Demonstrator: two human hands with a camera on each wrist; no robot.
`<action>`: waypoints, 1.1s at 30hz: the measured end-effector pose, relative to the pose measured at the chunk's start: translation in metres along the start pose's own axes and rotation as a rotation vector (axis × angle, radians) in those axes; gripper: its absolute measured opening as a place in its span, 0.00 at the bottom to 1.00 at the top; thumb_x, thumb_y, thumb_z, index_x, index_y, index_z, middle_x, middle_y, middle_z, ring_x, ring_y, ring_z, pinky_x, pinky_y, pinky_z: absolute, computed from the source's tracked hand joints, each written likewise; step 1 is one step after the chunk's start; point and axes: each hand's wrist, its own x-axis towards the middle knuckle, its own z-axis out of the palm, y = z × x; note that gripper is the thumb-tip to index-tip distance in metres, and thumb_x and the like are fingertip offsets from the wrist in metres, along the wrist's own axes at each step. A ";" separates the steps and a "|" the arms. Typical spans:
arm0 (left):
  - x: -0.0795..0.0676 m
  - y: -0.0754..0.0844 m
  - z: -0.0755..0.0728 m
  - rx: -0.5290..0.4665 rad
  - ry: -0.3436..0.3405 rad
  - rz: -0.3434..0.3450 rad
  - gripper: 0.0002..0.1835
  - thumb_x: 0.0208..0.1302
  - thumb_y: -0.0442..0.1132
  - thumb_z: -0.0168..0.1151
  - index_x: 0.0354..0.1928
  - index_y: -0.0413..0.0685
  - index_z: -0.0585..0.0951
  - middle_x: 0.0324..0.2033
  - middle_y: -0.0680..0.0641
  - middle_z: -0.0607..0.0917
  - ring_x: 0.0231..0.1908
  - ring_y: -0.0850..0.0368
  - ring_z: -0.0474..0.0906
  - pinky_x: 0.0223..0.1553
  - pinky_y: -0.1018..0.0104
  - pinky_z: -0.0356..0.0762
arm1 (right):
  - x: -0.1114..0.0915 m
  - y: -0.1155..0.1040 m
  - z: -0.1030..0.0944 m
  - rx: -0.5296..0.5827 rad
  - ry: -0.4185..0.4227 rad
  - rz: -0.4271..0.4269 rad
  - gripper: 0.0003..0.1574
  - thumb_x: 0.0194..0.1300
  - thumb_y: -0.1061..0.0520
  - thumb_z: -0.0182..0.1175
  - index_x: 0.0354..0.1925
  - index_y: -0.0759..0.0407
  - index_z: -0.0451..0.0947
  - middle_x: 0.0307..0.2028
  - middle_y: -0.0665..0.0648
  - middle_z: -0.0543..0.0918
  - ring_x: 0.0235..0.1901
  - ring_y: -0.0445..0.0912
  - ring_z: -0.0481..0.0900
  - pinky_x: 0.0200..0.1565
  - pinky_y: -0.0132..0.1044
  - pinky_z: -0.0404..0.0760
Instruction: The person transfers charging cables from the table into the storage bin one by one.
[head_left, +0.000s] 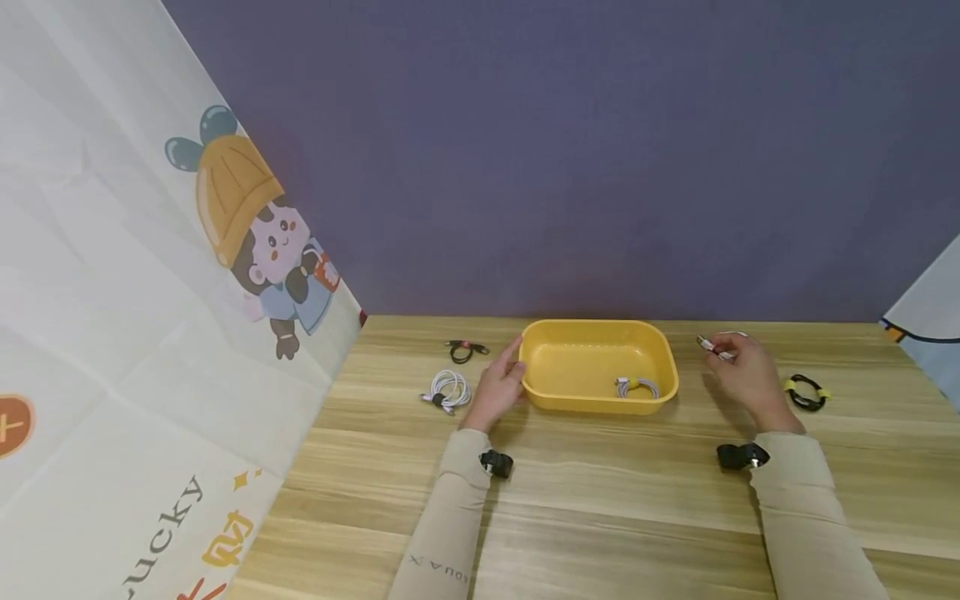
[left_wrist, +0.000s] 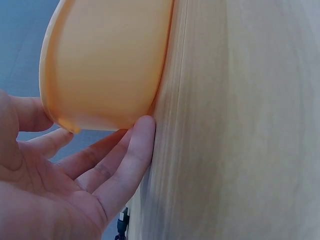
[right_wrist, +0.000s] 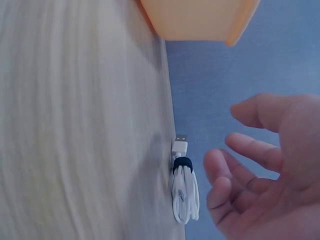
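On a wood-grain table (head_left: 600, 500), a yellow tray (head_left: 570, 360) is touched at its left end, apparently to be kept steady.
The left hand (head_left: 495, 392) is spread, fingertips laid against the tray; the right hand (head_left: 746, 379) is held with thumb and fingers apart near a strapped white USB cable (right_wrist: 185, 192), seemingly rested right of the tray. Bundles are tied, presumably against tangling: 1 grey cable (head_left: 651, 386) is set inside; 3 coils, white (head_left: 438, 385), red-tied black (head_left: 467, 345) and yellow-tied black (head_left: 806, 406), are left outside.
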 end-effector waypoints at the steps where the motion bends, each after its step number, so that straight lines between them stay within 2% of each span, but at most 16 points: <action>1: 0.000 0.000 0.000 0.001 0.000 0.001 0.28 0.81 0.44 0.47 0.78 0.73 0.61 0.62 0.37 0.82 0.36 0.54 0.87 0.37 0.61 0.89 | 0.000 0.001 0.000 -0.008 -0.005 -0.001 0.23 0.72 0.57 0.60 0.58 0.72 0.76 0.49 0.74 0.82 0.35 0.50 0.82 0.36 0.34 0.75; 3: -0.001 0.001 0.000 0.001 0.000 0.003 0.28 0.81 0.44 0.47 0.79 0.72 0.61 0.62 0.37 0.82 0.36 0.54 0.87 0.36 0.61 0.89 | 0.000 0.003 -0.001 -0.021 -0.016 -0.004 0.25 0.71 0.57 0.60 0.59 0.73 0.75 0.52 0.76 0.81 0.41 0.61 0.83 0.38 0.44 0.79; 5: -0.001 0.001 0.000 0.008 0.001 0.006 0.28 0.81 0.44 0.47 0.79 0.71 0.61 0.62 0.37 0.82 0.36 0.54 0.87 0.36 0.62 0.89 | 0.000 0.006 0.000 -0.047 -0.030 -0.010 0.27 0.72 0.55 0.59 0.60 0.74 0.74 0.56 0.78 0.78 0.49 0.68 0.79 0.44 0.56 0.80; 7: 0.000 0.001 0.001 0.012 0.001 0.009 0.29 0.81 0.43 0.47 0.79 0.71 0.61 0.62 0.37 0.82 0.35 0.54 0.87 0.36 0.62 0.89 | 0.000 0.009 0.000 -0.061 -0.036 -0.025 0.28 0.73 0.55 0.59 0.60 0.76 0.74 0.58 0.79 0.75 0.54 0.73 0.75 0.51 0.66 0.76; 9: -0.001 0.000 0.001 0.010 0.001 0.010 0.29 0.81 0.44 0.48 0.79 0.70 0.61 0.62 0.37 0.82 0.35 0.54 0.87 0.35 0.62 0.89 | 0.000 0.012 0.001 -0.069 -0.042 -0.039 0.29 0.73 0.55 0.58 0.60 0.78 0.73 0.59 0.81 0.74 0.58 0.75 0.70 0.57 0.71 0.71; 12: 0.000 -0.001 0.001 0.006 -0.001 0.010 0.28 0.81 0.44 0.48 0.79 0.71 0.61 0.62 0.37 0.82 0.36 0.54 0.87 0.36 0.62 0.89 | 0.000 0.016 0.002 -0.076 -0.067 -0.031 0.33 0.74 0.54 0.56 0.62 0.81 0.70 0.59 0.84 0.72 0.60 0.78 0.66 0.60 0.73 0.68; 17: 0.001 -0.002 0.000 0.004 -0.003 0.011 0.28 0.81 0.44 0.48 0.79 0.72 0.61 0.61 0.37 0.83 0.36 0.55 0.86 0.36 0.62 0.89 | 0.001 0.019 0.002 -0.109 -0.144 0.023 0.38 0.76 0.49 0.52 0.67 0.81 0.64 0.60 0.87 0.68 0.60 0.81 0.64 0.58 0.76 0.67; 28: -0.001 0.000 0.001 -0.006 0.003 0.002 0.28 0.81 0.44 0.47 0.79 0.72 0.61 0.61 0.37 0.83 0.35 0.55 0.86 0.36 0.61 0.89 | -0.001 0.019 0.001 -0.148 -0.199 0.060 0.41 0.77 0.47 0.49 0.68 0.83 0.60 0.61 0.88 0.66 0.60 0.82 0.63 0.58 0.77 0.68; 33: -0.001 0.001 0.001 -0.012 0.010 -0.002 0.28 0.81 0.44 0.48 0.78 0.71 0.62 0.59 0.38 0.84 0.34 0.56 0.85 0.35 0.62 0.88 | -0.002 0.019 -0.001 -0.181 -0.209 0.054 0.40 0.76 0.50 0.52 0.67 0.83 0.62 0.61 0.87 0.67 0.59 0.81 0.65 0.56 0.76 0.70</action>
